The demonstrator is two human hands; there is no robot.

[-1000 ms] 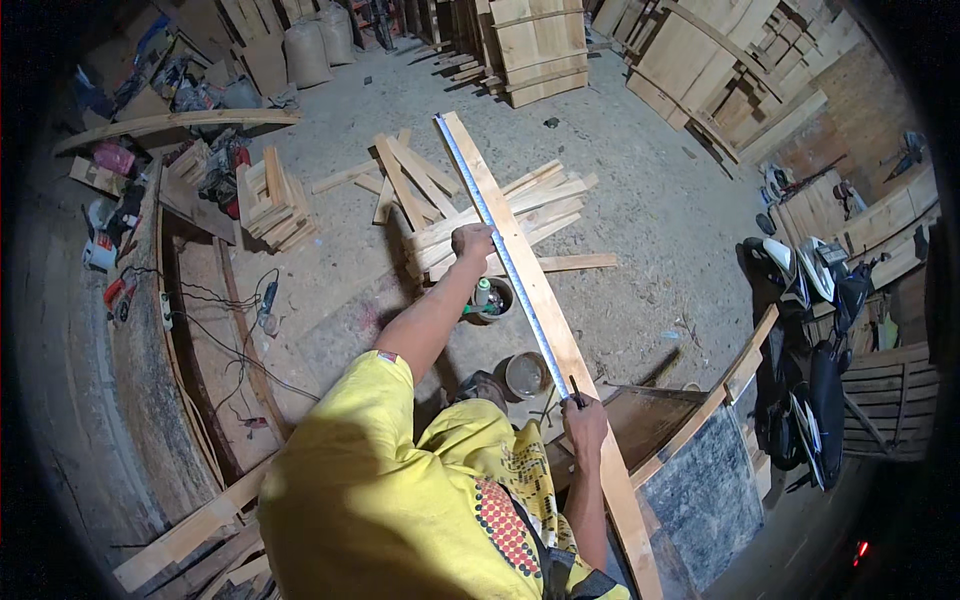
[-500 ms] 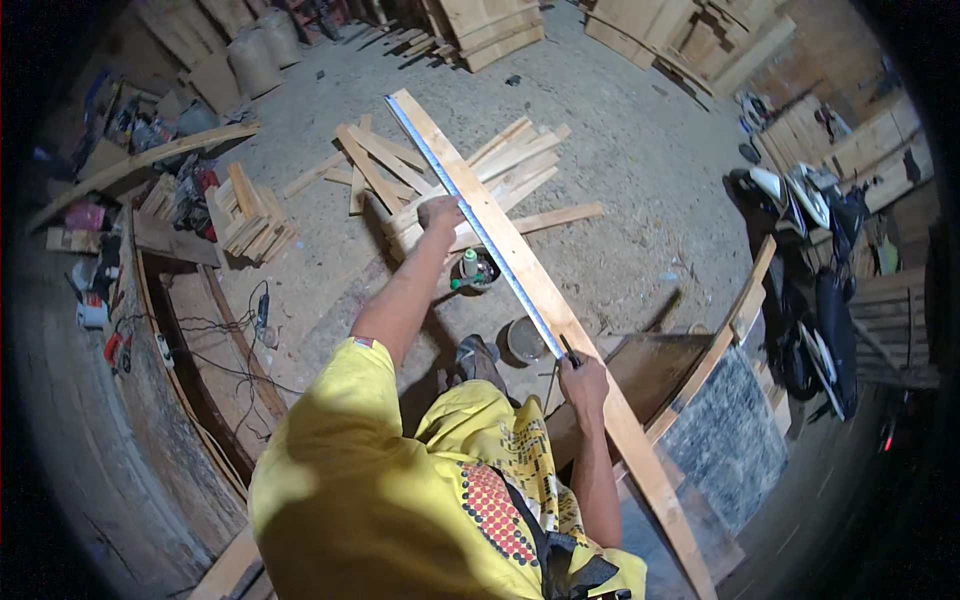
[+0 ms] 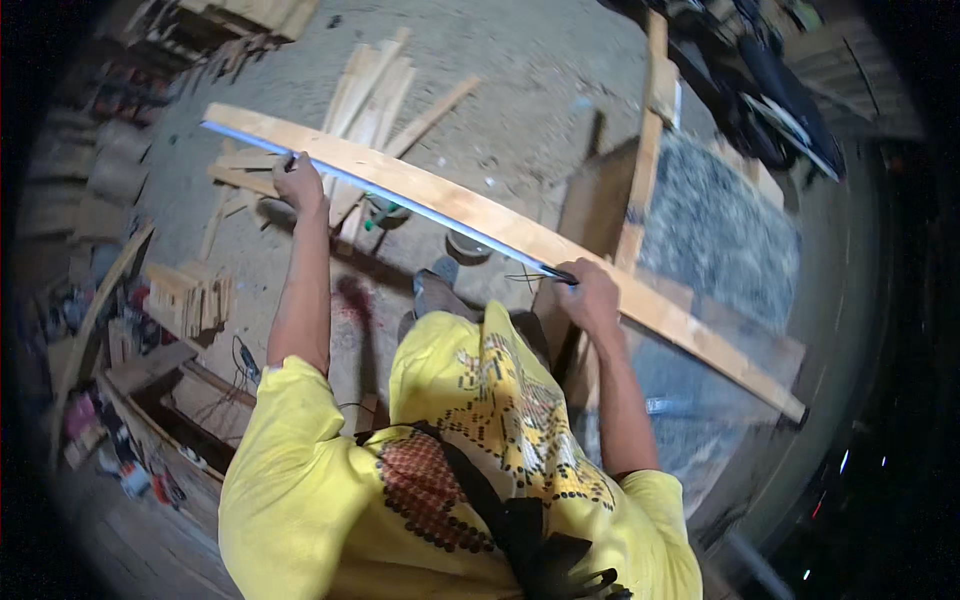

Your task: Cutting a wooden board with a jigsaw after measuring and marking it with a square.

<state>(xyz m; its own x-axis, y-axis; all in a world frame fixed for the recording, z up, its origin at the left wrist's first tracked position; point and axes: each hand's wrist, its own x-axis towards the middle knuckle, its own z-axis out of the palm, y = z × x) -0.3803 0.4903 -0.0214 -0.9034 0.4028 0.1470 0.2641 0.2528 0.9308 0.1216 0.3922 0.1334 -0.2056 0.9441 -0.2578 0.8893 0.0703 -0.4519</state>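
A long pale wooden plank [image 3: 430, 195] slants across in front of me, its far end at the upper left. Along its near edge runs a long, thin, bluish-white ruler [image 3: 390, 203]. My left hand [image 3: 303, 186] is closed around the ruler at the plank's edge, short of the far end. My right hand [image 3: 592, 298] is closed at the ruler's near end, fingers against the plank. A slim black pencil-like stick [image 3: 560, 273] pokes out of it; its tip lies by the ruler. The undersides of both grips are hidden.
Beyond the plank lie loose wooden strips [image 3: 375, 95]. A round bucket [image 3: 467, 245] stands near my feet. At right, under the plank, is a bench with a mottled grey panel [image 3: 715, 225]. A wooden trough-like box [image 3: 165, 405] is at lower left, a motorbike [image 3: 790, 110] upper right.
My view has turned right, and the plank now lies more crosswise. Both hands stay on it with the ruler along its edge. My left hand seems slightly nearer the ruler's far end.
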